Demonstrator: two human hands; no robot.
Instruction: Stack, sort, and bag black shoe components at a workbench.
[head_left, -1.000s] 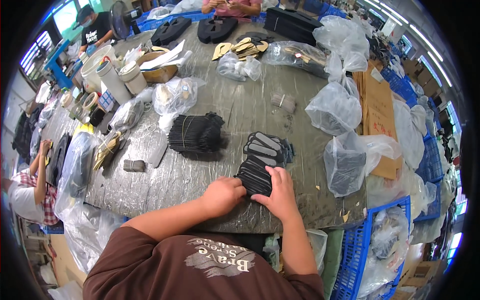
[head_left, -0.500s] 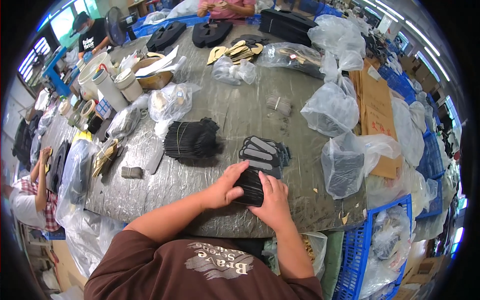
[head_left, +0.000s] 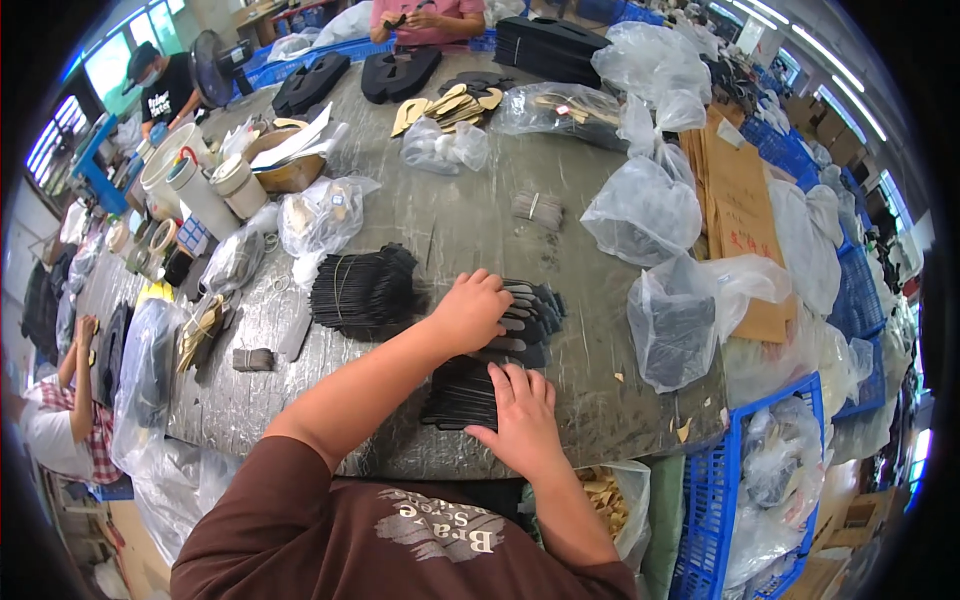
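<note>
L hand (head_left: 474,308) curled at grey-faced strips (head_left: 518,328), grip unclear. R hand (head_left: 523,412) spread loosely agst. black strip stack (head_left: 455,397).

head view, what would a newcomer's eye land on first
Probably the right hand, on a black stack near the table's close edge, and the left hand at dark pieces just beyond. Left of the pieces sits a banded black bundle. A blue crate stands out at lower right.
</note>
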